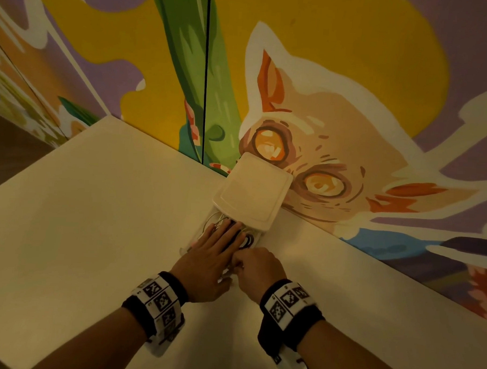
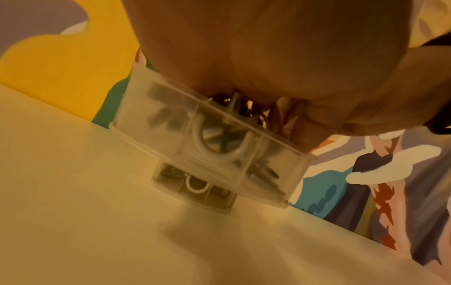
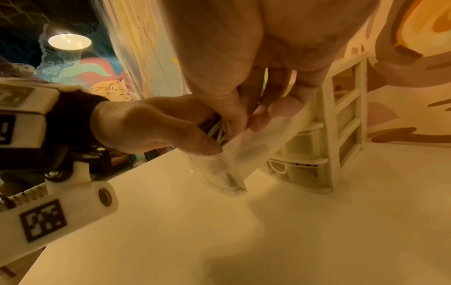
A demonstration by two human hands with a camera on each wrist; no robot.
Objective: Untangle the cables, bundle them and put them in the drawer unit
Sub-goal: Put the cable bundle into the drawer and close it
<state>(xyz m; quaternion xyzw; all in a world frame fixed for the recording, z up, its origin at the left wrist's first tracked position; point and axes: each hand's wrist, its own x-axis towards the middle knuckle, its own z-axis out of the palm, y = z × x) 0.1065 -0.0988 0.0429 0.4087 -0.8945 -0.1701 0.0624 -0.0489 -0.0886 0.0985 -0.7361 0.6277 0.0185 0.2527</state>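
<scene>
**Cables pressed down in the pulled-out drawer**

The left hand (image 1: 208,262) lay flat in the open top drawer (image 2: 246,169) of the drawer unit (image 1: 252,190), its straight fingers (image 1: 229,229) spread over the cables (image 1: 246,241), most likely to hold the springy coils below the rim so the drawer could slide home. The right hand (image 1: 256,270) worked at the drawer's near front edge; its grip was narrow, thumb and fingertips (image 3: 284,108) pinching the clear front wall (image 3: 240,152), probably to steady the drawer or ready it for pushing in.

The cables sat inside the drawer, dark and white loops showing through its translucent wall; whether each bundle was tied could not be told.

The unit stood at the back of the table (image 1: 95,219), touching or just beside the painted wall (image 1: 353,77), so the drawer could only travel toward the person. The table was open to the left and in front. The left fingers reached under the unit's top edge and would need to come out before the drawer closed, or they risked being caught.
</scene>
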